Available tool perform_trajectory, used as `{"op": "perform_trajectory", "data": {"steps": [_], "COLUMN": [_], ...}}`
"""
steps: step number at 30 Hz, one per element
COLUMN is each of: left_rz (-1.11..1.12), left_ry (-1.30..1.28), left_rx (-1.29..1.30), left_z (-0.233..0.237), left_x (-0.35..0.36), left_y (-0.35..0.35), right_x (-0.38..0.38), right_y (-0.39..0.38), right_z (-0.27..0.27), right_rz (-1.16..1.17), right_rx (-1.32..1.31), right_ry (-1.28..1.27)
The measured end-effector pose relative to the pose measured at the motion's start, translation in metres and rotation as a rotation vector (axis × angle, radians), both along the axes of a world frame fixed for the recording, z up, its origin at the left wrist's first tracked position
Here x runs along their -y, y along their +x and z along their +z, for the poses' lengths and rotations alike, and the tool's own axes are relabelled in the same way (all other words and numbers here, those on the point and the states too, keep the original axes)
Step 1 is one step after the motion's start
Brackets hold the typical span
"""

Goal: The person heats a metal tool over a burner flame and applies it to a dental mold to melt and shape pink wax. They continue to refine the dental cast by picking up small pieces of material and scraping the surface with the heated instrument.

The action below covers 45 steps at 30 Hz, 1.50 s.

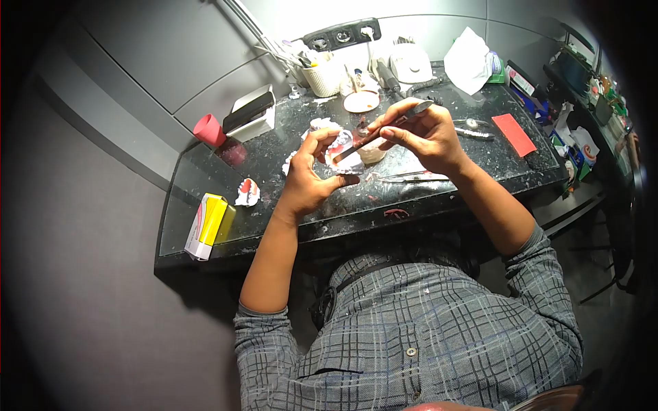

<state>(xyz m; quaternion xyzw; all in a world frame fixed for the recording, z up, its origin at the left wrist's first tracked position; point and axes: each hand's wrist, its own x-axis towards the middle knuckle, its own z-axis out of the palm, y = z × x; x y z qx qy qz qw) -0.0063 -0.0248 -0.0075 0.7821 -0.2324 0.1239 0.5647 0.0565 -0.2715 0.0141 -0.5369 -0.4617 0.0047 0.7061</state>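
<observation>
Centre of frame: left hand (310, 177) grips a white plaster dental model with a red-pink layer (349, 163), thumb at the lower edge and fingers curled round the far side. The right hand (428, 140), just right of centre, has its thumb and fingers closed on a slim dark hand tool (369, 139); the tool's tip meets the model, or lies right over it, contact hard to tell.

Bench: black, glossy, white-flecked worktop (322, 229). A pale rounded block (373, 152) sits just beside the model. Thin metal instruments (419, 178) lie below the right hand in the frame.

Left of frame: small white cast with red parts (247, 192); near it, a yellow, white and pink cardboard box (208, 226), printing too small to read. Upper left: red plastic cup (209, 131).

Right of frame: flat red rectangular sheet (514, 135). Upper right: white box with red marking (520, 81), lettering illegible. Brands: none can be made out
</observation>
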Motion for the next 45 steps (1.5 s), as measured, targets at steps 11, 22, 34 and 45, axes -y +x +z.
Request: {"op": "perform_trajectory", "data": {"steps": [11,22,34,45], "left_rz": [-0.004,0.011,0.019,0.074], "left_ry": [-0.017,0.038,0.042,0.076], "left_rx": [-0.029,-0.017,-0.004,0.056], "left_z": [0.0006,0.0017,-0.0025,-0.0020], "left_x": [0.0007,-0.0004,-0.0039,-0.0014], "left_y": [-0.0011,-0.0010,0.0015,0.0023], "right_x": [-0.0037,-0.0039,-0.0040,-0.0049], "right_y": [0.0025,0.0024,0.0019,-0.0005], "right_z": [-0.0041,-0.0052,-0.0046,-0.0053], "right_rz": [-0.029,-0.047,-0.059,-0.054], "right_rx": [0.016,0.047,0.028,0.015], "right_ry": [0.017,0.024,0.023,0.049]}}
